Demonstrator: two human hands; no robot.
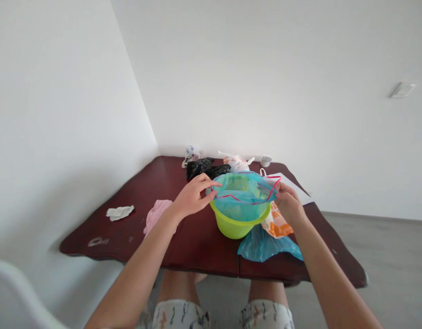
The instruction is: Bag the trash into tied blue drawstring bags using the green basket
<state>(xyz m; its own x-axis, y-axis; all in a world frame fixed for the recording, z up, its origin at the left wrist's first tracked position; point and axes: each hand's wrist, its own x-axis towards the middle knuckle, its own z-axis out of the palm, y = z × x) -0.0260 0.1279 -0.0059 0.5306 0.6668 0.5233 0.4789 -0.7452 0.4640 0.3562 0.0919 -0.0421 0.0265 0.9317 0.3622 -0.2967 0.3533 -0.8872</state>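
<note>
R hand (289, 201) pinches the edge of the blue bag (243, 211) btwn thumb & fingers; L hand (194, 195) is at the opp. edge, thumb & fingertips a bit apart, can't tell if gripping. Bag's mouth is just above the green basket (232, 228), prob. held from both sides to keep it wide. Orange-white bag (276, 223) & more blue plastic (265, 246) lie just R of basket, pink cloth (157, 214) L, black bag (200, 167) behind, likely leaving elbow room.
</note>
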